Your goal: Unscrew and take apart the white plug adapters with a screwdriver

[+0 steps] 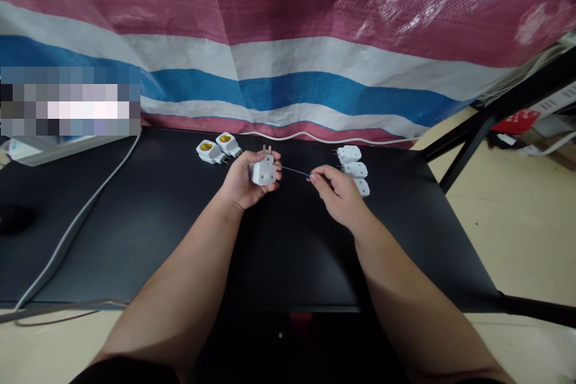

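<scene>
My left hand [245,183] is closed around a white plug adapter [264,171], whose metal prongs point away from me. Small dark holes show on the adapter's upper face. In my right hand [339,192] is a screwdriver [294,170] with a thin metal shaft and a bit of blue at the handle. Its shaft points left, and the tip meets or lies right beside the adapter's right side; exact contact cannot be made out. Just beyond my right hand lie several white plug adapters [355,169], one of them partly covered by that hand.
Two white plug-in pieces with yellow round centres [207,149] lie at the back left of the black table [288,252]. A white cable [85,210] crosses the left side, near a dark mouse [17,219]. Behind hangs a striped plastic sheet [288,54]; a black metal frame [477,126] stands right.
</scene>
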The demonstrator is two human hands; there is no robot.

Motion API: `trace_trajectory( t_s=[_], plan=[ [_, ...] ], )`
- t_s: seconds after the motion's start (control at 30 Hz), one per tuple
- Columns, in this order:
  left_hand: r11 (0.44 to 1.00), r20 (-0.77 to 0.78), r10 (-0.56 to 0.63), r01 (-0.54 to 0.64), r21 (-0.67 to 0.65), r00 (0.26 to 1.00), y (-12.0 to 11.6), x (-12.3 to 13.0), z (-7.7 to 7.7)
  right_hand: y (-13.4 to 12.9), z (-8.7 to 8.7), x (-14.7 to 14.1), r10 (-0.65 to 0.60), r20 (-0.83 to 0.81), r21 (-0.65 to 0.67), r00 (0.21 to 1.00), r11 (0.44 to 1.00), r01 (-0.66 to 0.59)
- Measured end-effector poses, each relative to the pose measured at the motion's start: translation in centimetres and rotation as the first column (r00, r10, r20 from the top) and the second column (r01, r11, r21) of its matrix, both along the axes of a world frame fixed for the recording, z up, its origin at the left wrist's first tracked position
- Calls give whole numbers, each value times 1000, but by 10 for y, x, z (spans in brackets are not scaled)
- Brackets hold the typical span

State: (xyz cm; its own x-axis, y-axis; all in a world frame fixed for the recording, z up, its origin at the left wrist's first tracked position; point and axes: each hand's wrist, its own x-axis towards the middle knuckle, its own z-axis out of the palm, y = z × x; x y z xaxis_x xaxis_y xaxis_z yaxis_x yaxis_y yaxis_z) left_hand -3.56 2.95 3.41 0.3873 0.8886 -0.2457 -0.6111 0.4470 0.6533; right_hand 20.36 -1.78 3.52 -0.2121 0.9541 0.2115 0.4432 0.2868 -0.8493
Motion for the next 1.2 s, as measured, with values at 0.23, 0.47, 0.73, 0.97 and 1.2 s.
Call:
trace_trajectory(
  t_s=[0.23,0.47,0.73,0.97,1.2],
  plan=[
    [998,-125,1,8,68,992,-1,3,-5,2,-2,1,-53,-7,-42,999,998,53],
    [951,-377,90,33,307,922,-2,6,-13,4,1,4,-80,7,-174,997,981,80],
    [851,-513,182,127,510,839,-2,2,-16,5,-1,0,-182,-267,-574,946,819,-4],
    [841,-570,143,204,501,809,-2,0,-17,4,5,4,-197,-245,-617,949,787,4],
    [893,-464,103,124,433,880,-4,5,-13,4,0,3,-67,-182,-359,981,933,-3]
  ],
)
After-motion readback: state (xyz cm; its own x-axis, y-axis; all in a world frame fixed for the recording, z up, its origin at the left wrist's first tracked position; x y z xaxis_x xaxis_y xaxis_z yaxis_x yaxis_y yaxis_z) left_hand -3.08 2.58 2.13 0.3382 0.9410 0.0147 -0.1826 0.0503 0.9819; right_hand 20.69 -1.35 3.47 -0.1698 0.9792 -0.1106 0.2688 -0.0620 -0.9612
